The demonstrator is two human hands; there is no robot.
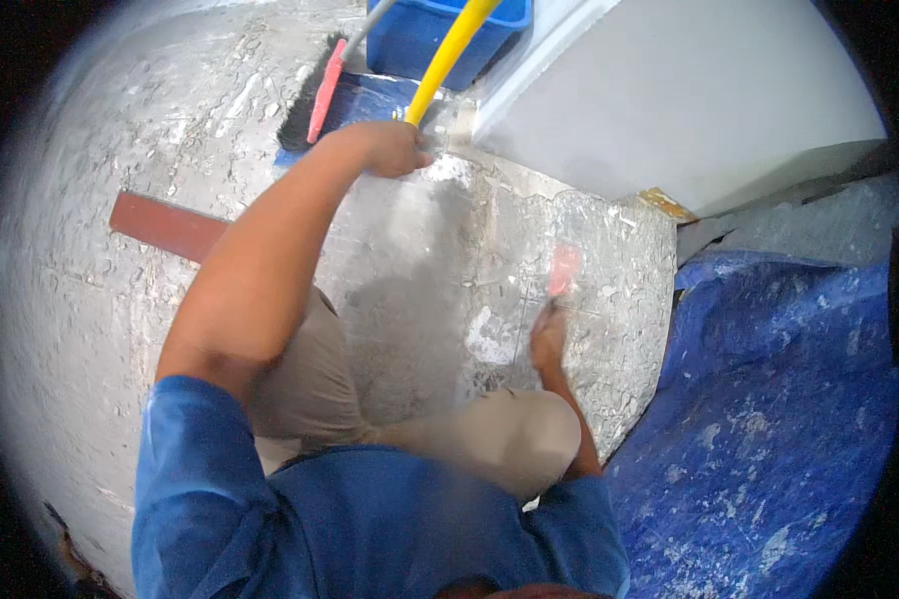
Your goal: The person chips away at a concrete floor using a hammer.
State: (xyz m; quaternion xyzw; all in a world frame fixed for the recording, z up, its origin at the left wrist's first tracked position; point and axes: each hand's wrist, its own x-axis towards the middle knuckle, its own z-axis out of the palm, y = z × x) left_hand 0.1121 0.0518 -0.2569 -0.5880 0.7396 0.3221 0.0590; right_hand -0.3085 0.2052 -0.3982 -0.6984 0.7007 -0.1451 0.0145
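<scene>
My left hand (395, 150) reaches forward and is closed around the low end of a yellow pole handle (453, 49). Just beyond it lies a blue dustpan (378, 97); my hand hides where the pole ends. A broom with a pink head (327, 90) and dark bristles rests at the pan's left side. My right hand (548, 337) is low over the floor on the right, past my knee. It grips a flat pinkish-red tool (564, 269), too blurred to name exactly. Pale chips and white patches cover the rough floor (487, 247) around it.
A blue plastic bin (404, 45) stands at the top, beside a pale grey panel (682, 97). A paint-spattered blue tarp (764, 419) spreads along the right. One reddish-brown board (168, 228) lies on the left, partly behind my left arm.
</scene>
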